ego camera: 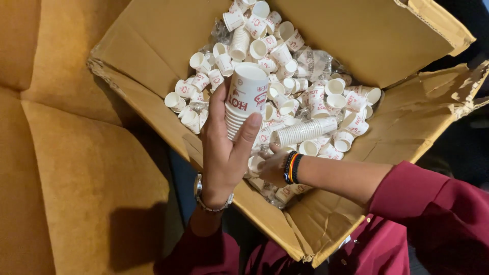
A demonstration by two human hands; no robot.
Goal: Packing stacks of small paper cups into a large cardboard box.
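Mustard-yellow cushions (66,168) fill the left side, and a big cardboard box (153,46) lies open against them, its flaps spread. Loose white paper cups (326,97) with red print heap inside, some nested, among clear plastic wrap (316,60). Her left hand (224,153) grips a stack (245,97) of nested cups above the box. Her right hand (272,165), wearing beaded bracelets (292,168), is down among the cups; I cannot tell whether it is closed.
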